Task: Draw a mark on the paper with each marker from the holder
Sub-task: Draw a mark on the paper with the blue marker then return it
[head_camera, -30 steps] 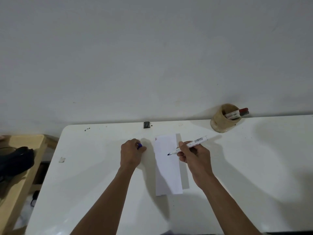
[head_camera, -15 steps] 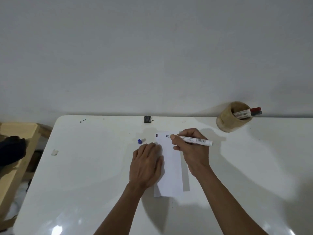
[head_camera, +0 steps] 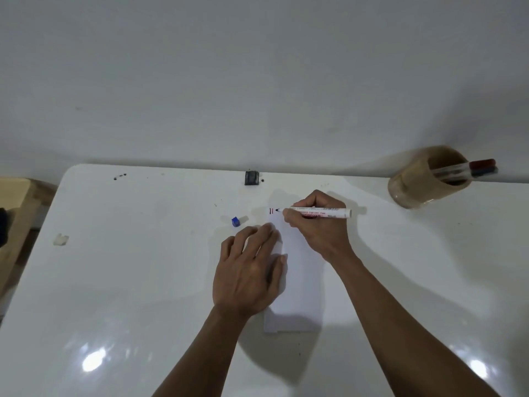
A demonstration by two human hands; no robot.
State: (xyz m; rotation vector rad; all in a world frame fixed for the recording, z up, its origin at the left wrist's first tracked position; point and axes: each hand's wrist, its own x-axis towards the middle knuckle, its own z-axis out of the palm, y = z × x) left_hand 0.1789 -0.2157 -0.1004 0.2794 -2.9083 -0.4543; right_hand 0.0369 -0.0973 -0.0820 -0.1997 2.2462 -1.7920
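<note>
A narrow white paper [head_camera: 300, 285] lies on the white table [head_camera: 128, 282]. My left hand [head_camera: 249, 270] rests flat on the paper's left side, fingers spread. My right hand [head_camera: 317, 227] grips a white marker [head_camera: 320, 212] with its blue tip on the paper's top left corner, beside small red and dark marks [head_camera: 272, 210]. The marker's blue cap [head_camera: 235, 221] lies on the table to the left of the paper. A tan holder [head_camera: 420, 181] stands at the back right with two markers [head_camera: 469, 169] in it, one red-capped, one dark-capped.
A small black clip [head_camera: 252, 178] sits at the table's back edge near the wall. A scrap of tape [head_camera: 60, 239] is stuck near the left edge. A wooden bench [head_camera: 14, 202] stands left of the table.
My left hand let go of the blue cap on the table and came down flat on the paper. My right hand carried the marker tip up to the paper's top left corner.
</note>
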